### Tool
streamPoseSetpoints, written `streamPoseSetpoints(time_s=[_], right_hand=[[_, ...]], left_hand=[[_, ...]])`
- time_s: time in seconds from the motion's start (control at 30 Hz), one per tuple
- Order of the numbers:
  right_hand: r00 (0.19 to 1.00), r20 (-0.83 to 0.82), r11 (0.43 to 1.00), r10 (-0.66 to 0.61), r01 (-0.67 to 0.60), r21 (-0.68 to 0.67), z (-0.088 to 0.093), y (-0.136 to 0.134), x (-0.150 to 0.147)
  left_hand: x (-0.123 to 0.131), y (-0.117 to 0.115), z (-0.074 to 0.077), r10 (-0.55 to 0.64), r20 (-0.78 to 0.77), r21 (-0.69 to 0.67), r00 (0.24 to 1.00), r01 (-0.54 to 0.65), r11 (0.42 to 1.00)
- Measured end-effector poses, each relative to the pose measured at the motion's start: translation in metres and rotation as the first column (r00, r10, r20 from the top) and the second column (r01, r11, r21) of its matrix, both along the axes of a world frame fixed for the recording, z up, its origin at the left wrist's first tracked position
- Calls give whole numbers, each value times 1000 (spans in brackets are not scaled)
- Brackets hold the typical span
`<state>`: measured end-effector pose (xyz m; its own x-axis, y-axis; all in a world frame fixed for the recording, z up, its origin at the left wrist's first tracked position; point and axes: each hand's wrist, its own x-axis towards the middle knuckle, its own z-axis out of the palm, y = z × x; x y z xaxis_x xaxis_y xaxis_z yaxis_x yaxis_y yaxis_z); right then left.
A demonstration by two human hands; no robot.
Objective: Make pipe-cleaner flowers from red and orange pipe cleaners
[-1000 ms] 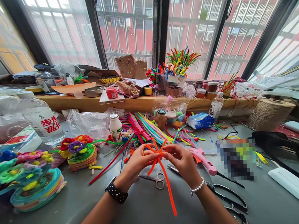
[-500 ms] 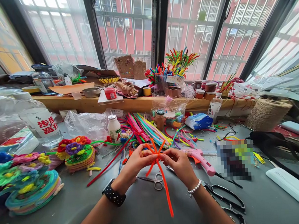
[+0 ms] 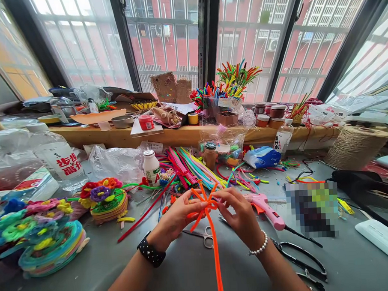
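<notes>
Between my two hands is an orange pipe cleaner piece [image 3: 217, 256], several short arms fanning out from its centre and one long tail hanging down toward me. My left hand [image 3: 184, 211], with a dotted black watch band at the wrist, pinches it from the left near the centre. From the other side my right hand [image 3: 238, 212], wearing a beaded bracelet, grips one of its arms close to the middle with thumb and fingers. Small scissors [image 3: 207, 237] lie on the grey table just beneath, partly hidden by my left hand.
A pink glue gun [image 3: 266, 211] and large black-handled scissors [image 3: 303, 256] lie to the right. Pipe-cleaner flowers on coiled bases [image 3: 54, 254] stand at left. Behind my hands are loose pipe cleaners [image 3: 195, 164], a white bottle [image 3: 151, 169] and a twine spool [image 3: 355, 147].
My right hand has shifted slightly right and its fingers have moved on the orange arms. The long tail now hangs a little lower. The whole view has drifted slightly.
</notes>
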<state>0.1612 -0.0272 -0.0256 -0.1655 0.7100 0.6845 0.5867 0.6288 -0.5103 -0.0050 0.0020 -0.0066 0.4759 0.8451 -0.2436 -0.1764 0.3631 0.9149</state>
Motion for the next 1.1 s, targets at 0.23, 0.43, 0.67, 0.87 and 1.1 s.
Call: streamPoseSetpoints(time_s=[0.23,0.43,0.67,0.87,1.1], right_hand=[[963,254,972,-89,29,232,0,-4,-1],[931,339,969,-132,49,242,1,-4,-1],[977,-29,967,-209,202,-157,-8,-2,-16],[834,-464,769,-299,-77,-634,-12,2,-27],[838,-522,776,-156,-223,-590,0,-1,-16]], left_hand=[[2,-2,0,5,16,-20,1000,-5,1000],[3,-2,-2,42,-34,112,999,-38,993],[13,-4,-11,224,-75,374,972,-181,909],[18,-14,-8,392,-201,593,898,-207,778],[14,-6,-11,315,-89,448,945,-245,860]])
